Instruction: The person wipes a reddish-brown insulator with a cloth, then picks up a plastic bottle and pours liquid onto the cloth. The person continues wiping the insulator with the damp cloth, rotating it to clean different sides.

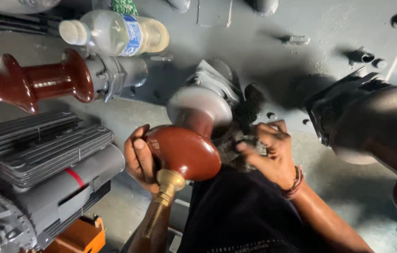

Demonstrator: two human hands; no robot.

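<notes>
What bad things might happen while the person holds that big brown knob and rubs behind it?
1. The left hand only cups the side of the smooth brown insulator; it might slip, and a knock could chip it.
2. The right hand presses a dark rag into a tight gap beside the insulator, so fingers or rag might snag there.
3. The water bottle lies on its side on the grey casing; a bump might send it rolling off.

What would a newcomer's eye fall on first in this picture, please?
The glossy red-brown insulator at centre, with its brass threaded stud, steadied by the left hand. Beside it, the right hand presses a dark rag against its base. A second insulator lies at upper left, below a clear plastic bottle.
</notes>
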